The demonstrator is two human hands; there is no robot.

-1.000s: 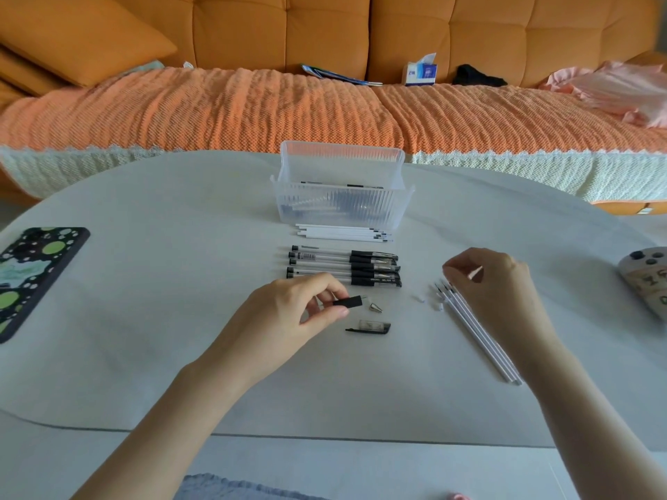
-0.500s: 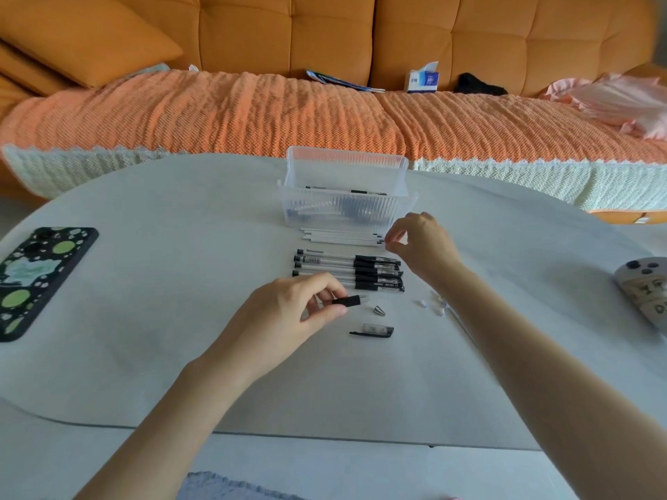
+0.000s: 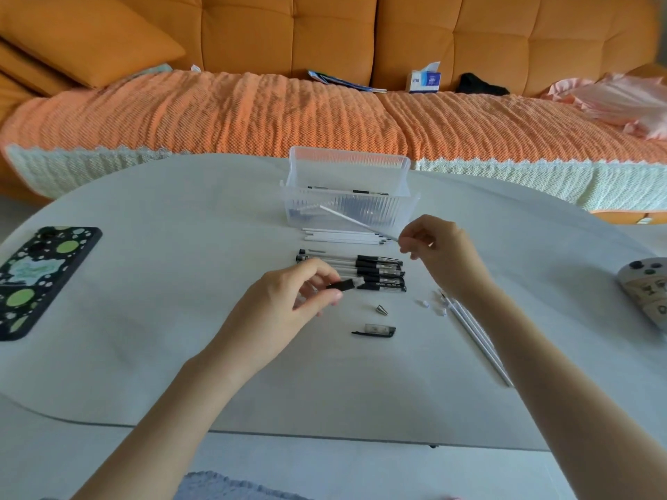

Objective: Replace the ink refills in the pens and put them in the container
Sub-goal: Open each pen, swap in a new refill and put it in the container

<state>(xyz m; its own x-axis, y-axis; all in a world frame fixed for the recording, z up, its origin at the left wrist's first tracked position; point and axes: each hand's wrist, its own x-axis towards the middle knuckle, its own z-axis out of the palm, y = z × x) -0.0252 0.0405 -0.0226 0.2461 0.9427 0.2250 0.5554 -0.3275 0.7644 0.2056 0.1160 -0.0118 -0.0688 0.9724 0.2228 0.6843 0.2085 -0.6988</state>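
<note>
Your left hand [image 3: 288, 304] is closed round an open barrel [image 3: 346, 284]. Thumb and fingers pinch it by the black grip, its mouth points right, and it sits over the near edge of the pens [image 3: 379, 270] that lie in front of the container [image 3: 346, 158]. Your right hand [image 3: 436, 247] pinches a white refill [image 3: 357, 222] by one end, in front of the container's right corner. The rest of the refill slants up and left across the container's front wall, off the table [image 3: 180, 355].

The step looks like threading that refill into the barrel. Here is how to do it well:

- **Hold the barrel still.** Let the right hand do the travelling.
- **Line up first.** Swing the refill's free end round to the barrel mouth and get the two on one line before you push. A thin tube entered at an angle will likely bow or catch on the rim.
- **Feed it gently.** Slide your pinch back along the tube as it goes in, and stop when it seats.
- **Mind the pens.** Keep your left wrist lifted so you do not roll the row beneath it.

The cone [image 3: 382, 309] lies nearer you than the pens, and the cap [image 3: 375, 330] lies nearer still. Both are within easy reach for closing up. Some pens already lie inside the container. More refills [image 3: 339, 235] lie just against its front. From here you cannot tell whether those are fresh or spent.
</note>
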